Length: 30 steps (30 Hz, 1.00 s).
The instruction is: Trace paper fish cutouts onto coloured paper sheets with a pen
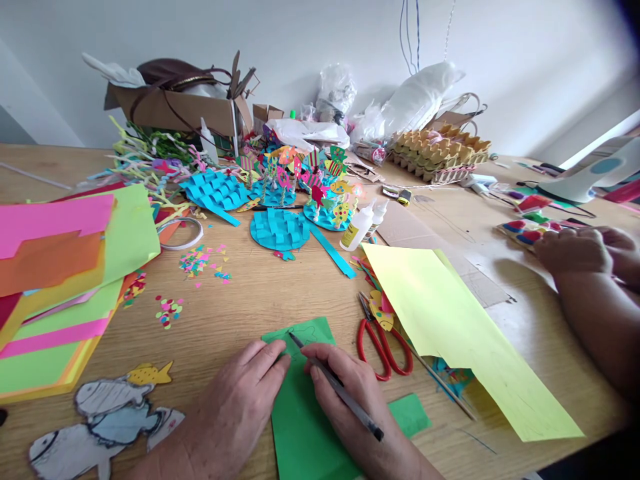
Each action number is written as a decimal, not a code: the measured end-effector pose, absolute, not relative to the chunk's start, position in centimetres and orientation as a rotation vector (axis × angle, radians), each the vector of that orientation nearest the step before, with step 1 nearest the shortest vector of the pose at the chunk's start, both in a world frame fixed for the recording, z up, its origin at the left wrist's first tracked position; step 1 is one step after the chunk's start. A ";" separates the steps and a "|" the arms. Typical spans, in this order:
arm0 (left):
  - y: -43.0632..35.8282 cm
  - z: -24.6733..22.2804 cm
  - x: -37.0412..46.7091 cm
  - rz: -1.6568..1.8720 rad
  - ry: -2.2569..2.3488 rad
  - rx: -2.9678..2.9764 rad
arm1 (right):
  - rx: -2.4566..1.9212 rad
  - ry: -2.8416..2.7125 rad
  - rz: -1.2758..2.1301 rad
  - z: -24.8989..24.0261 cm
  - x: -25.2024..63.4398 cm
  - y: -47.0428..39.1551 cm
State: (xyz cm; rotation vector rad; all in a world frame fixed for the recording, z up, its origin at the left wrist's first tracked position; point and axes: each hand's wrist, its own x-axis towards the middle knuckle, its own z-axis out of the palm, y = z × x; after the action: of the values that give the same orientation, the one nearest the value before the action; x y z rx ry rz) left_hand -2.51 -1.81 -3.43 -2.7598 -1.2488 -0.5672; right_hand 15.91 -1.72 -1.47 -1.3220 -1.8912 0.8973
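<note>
My right hand (345,393) grips a dark pen (343,393), its tip on a sheet of green paper (295,427) where a small outline, perhaps a fish, is drawn near the top. My left hand (245,393) rests flat on the left side of that sheet, fingers stretched and holding nothing. Just right of the sheet lie red-handled scissors (383,350), partly over a yellow paper fish (383,312). At the lower left, next to my left forearm, are grey and white fish cutouts (75,447) and a small yellow fish (151,373).
Coloured paper (55,267) is stacked at left, near a tape roll (197,233) and confetti (170,310). Blue woven paper discs (280,229) and glue bottles (356,227) stand behind. Yellow paper (450,313) lies at right. Another person's hands (573,250) rest at far right.
</note>
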 end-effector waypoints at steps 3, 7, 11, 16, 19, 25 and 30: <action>-1.8 -3.5 -2.6 -0.575 -1.248 -2.765 | -1.314 -1.887 0.896 -1.4 15.9 -1.6; -1.8 -3.5 -2.6 -0.581 -1.255 -2.755 | -1.337 -1.866 0.890 -1.5 15.9 -1.6; -1.8 -3.5 -2.5 -0.580 -1.245 -2.756 | -1.343 -1.870 0.889 -1.6 15.9 -1.7; -1.7 -3.8 -2.6 -0.578 -1.262 -2.774 | -1.329 -1.887 0.888 -1.5 16.0 -1.6; -1.7 -3.8 -2.6 -0.565 -1.274 -2.782 | -1.332 -1.871 0.897 -1.5 15.9 -1.6; -1.7 -3.6 -2.5 -0.597 -1.257 -2.763 | -1.350 -1.858 0.884 -1.6 15.8 -1.7; -1.8 -3.6 -2.6 -0.547 -1.262 -2.781 | -1.342 -1.882 0.879 -1.6 15.9 -1.7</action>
State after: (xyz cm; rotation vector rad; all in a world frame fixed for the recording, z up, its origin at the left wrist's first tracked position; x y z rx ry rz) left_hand -2.62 -1.79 -3.56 -2.7814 -1.2616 -0.5475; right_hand 15.94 -1.72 -1.56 -1.3420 -1.8816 0.8788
